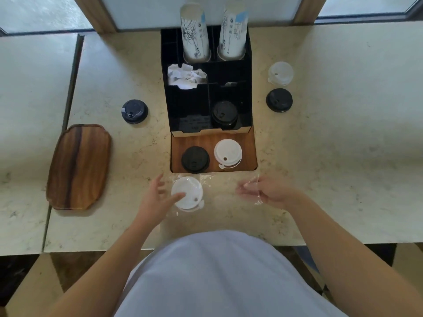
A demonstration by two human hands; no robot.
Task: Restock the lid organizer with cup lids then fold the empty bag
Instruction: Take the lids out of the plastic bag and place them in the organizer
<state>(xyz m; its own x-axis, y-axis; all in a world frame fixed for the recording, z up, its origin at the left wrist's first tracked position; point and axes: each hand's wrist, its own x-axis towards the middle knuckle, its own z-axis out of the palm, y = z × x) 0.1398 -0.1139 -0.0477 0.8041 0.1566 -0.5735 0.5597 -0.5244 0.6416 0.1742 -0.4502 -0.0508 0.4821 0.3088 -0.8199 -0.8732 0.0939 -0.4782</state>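
Observation:
A clear plastic bag (219, 193) lies flat on the counter in front of the black lid organizer (246, 92). White cup lids (186, 193) sit inside the bag at its left end. My left hand (155, 197) is spread open at those lids, its thumb touching them through the plastic. My right hand (267, 191) pinches the bag's right end. A black lid stack (224, 114) stands in the organizer's front right compartment. On the wooden board (248, 143) in front lie a black lid (195, 159) and a white lid (227, 153).
Two paper cup stacks (195, 33) stand at the organizer's back, crumpled napkins (185, 76) in a middle slot. Loose lids: black (134, 111) on the left, translucent (280, 73) and black (279, 100) on the right. A wooden tray (79, 167) lies at the left.

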